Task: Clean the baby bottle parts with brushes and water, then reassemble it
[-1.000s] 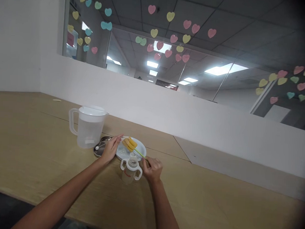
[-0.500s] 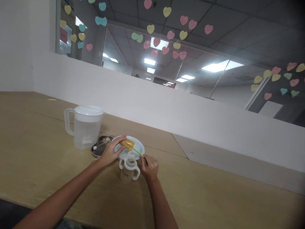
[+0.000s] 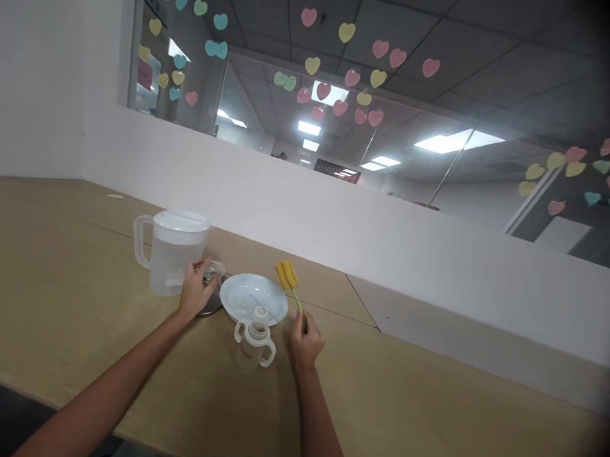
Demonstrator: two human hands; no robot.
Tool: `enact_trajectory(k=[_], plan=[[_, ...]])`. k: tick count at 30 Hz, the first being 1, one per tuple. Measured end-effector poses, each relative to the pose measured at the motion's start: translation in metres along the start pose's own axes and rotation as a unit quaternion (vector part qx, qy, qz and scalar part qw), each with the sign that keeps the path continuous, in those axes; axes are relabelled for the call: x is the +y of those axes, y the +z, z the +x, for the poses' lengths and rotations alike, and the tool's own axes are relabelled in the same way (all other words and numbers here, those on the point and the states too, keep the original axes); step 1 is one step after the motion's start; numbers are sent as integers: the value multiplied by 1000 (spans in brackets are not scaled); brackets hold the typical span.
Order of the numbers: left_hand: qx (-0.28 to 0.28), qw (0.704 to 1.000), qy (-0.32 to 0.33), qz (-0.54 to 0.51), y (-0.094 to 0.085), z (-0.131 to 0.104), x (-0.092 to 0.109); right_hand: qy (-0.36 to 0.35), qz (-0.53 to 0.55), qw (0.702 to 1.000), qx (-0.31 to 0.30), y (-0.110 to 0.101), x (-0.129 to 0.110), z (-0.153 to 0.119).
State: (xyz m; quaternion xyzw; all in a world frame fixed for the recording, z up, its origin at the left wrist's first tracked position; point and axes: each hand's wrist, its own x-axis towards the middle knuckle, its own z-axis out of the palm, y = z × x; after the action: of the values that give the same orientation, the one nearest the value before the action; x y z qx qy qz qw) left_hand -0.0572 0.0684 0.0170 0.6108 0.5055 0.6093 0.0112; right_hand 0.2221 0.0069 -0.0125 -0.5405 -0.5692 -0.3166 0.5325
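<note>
My left hand grips a small clear cup-like piece above a dark metal tray, beside the pitcher. In my right hand is the green handle of a brush with a yellow sponge head, which points up and away. Between my hands a white bowl holds a little clear liquid and a thin rod. Just in front of it stands an open bottle with two white handles. A small whitish piece is at the bowl's near edge, partly behind the bottle.
A translucent lidded pitcher of water stands at the left behind my left hand. A low white wall with a window above it, dotted with heart-shaped notes, borders the wooden table.
My left hand has moved left from the bowl to the tray with the clear piece. The brush head, earlier inside that piece over the bowl, is now out and raised upright.
</note>
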Motion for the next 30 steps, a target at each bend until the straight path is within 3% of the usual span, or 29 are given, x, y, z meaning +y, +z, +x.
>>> enact_trajectory(k=[14,26,30], plan=[[-185,980,2,68,19,-4,-38,-9,-42,999,-32,-2,-8,4],[-226,969,4,94,23,-2,-39,-8,-42,998,-40,-3,-9,3],[-167,977,77,104,13,-6,-16,2,-26,998,-62,-6,-13,1]])
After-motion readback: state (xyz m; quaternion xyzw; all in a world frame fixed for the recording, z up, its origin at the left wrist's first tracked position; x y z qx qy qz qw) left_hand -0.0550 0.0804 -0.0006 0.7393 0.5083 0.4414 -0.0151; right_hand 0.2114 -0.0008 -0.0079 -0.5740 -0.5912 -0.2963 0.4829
